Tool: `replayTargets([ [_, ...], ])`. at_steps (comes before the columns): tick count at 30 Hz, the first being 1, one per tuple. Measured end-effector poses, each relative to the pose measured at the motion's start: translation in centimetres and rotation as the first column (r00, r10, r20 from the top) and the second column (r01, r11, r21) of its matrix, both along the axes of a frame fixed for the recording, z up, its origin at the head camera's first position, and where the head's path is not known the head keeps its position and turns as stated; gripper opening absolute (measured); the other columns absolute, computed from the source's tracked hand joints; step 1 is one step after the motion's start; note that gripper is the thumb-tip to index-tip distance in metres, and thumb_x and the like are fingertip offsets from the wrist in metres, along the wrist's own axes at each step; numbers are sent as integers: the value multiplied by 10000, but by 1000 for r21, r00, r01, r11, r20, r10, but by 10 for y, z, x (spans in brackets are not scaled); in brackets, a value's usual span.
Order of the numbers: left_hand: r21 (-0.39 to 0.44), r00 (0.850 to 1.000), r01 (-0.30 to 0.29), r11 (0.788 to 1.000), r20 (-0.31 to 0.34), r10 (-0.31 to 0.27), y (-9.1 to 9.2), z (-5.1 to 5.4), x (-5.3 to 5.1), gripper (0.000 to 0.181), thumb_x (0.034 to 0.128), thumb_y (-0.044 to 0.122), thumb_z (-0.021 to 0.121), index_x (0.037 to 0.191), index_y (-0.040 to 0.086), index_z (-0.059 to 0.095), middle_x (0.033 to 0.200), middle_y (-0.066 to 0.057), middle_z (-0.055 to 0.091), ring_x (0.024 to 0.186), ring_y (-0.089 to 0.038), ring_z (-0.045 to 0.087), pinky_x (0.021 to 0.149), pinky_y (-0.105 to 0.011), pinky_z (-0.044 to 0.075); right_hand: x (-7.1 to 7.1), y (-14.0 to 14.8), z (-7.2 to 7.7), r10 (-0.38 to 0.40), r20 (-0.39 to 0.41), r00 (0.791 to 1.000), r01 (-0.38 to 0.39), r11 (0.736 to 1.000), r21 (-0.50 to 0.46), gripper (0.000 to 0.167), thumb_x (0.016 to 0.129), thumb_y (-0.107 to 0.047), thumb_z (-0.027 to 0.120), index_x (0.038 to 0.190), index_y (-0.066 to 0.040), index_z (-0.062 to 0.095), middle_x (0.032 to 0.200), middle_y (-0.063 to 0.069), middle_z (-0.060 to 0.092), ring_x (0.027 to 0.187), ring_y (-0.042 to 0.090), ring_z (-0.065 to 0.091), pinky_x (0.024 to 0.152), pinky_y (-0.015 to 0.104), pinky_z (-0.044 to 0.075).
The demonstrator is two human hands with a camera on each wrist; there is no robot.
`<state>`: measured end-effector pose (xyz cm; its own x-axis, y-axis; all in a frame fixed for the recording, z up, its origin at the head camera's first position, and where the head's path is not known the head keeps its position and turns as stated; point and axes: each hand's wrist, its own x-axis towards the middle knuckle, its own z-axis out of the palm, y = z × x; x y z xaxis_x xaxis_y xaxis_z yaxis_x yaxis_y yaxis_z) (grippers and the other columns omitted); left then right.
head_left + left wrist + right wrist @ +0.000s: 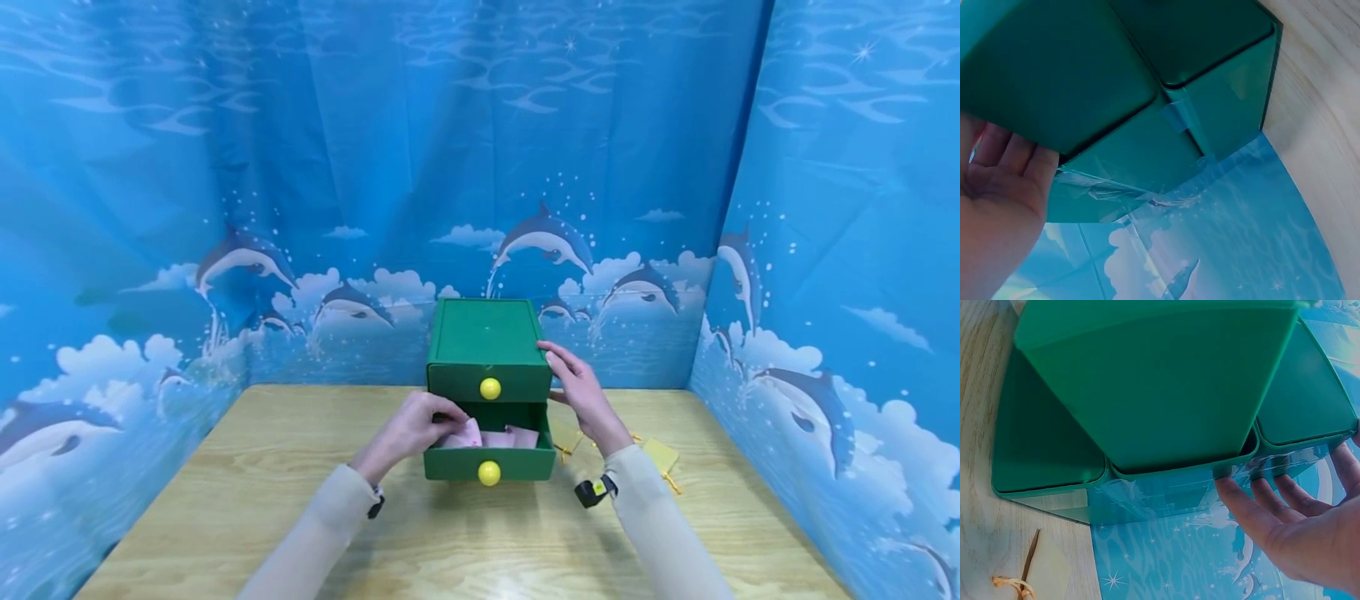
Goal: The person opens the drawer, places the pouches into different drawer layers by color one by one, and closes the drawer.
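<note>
A green drawer cabinet (489, 332) with round yellow knobs stands on the table, one drawer (457, 465) pulled out below the shut top one. Inside the drawer lie pale pink pieces (522, 437), apparently small pouches. My left hand (411, 429) reaches over the drawer's left side and pinches a pale pink pouch (470, 432) between thumb and fingers. In the left wrist view the drawer wall hides those fingertips. My right hand (585, 392) rests against the cabinet's right side, and the right wrist view shows its fingers (1244, 503) extended along the side wall.
Yellow drawstring pouches, one of them a pale yellow pouch (660, 455), lie on the wooden table (315, 467) right of the cabinet, partly behind my right arm. Blue dolphin-print curtains (375, 167) enclose the table at the back and sides.
</note>
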<state>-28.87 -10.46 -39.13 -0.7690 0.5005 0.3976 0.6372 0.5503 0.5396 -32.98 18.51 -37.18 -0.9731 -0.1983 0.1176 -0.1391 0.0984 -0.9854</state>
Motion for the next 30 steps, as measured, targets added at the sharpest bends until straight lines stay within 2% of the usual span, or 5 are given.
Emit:
replayTargets([
  [7, -24, 998, -63, 998, -30, 62, 1, -1, -2, 160, 839, 11, 744, 937, 126, 795, 932, -18, 761, 890, -159, 701, 758, -246, 578, 1, -1, 0, -4, 1, 1000, 4, 1000, -1, 483, 1012, -511, 447, 1445, -297, 471, 1596, -20, 293, 1453, 308, 317, 1077, 604, 389],
  [16, -43, 998, -50, 998, -24, 49, -1, 1, -3, 146, 851, 5, 731, 972, 64, 787, 945, -38, 763, 911, -192, 710, 762, -294, 593, 1, -1, -1, 1, -8, 1000, -1, 1000, -4, 503, 1008, -523, 444, 1452, -288, 463, 1602, -3, 282, 1451, 319, 316, 1076, 612, 385],
  [23, 68, 999, -25, 997, -20, 26, -3, 0, -1, 122, 851, 32, 741, 961, 63, 783, 922, -19, 761, 855, -137, 701, 720, -212, 569, 1, -1, -2, -2, -5, 1000, 2, 1000, -3, 488, 1014, -513, 440, 1451, -298, 465, 1601, -20, 286, 1453, 306, 318, 1078, 603, 389],
  [28, 191, 1000, -25, 981, -12, 28, -2, -1, 4, 95, 857, 72, 747, 943, 48, 777, 879, -16, 752, 740, -85, 676, 636, -212, 563, 0, 0, -2, 3, -8, 1000, -3, 1000, -9, 521, 1001, -530, 453, 1459, -284, 458, 1601, -21, 285, 1452, 303, 321, 1078, 603, 388],
  [30, 230, 999, -31, 973, -4, 33, 0, -2, 8, 93, 865, 92, 744, 942, 49, 775, 863, -9, 748, 704, -124, 676, 602, -225, 560, 0, -1, -2, 1, -6, 1000, -1, 1000, -9, 522, 997, -534, 456, 1457, -287, 461, 1600, -24, 288, 1452, 300, 322, 1078, 600, 390],
])
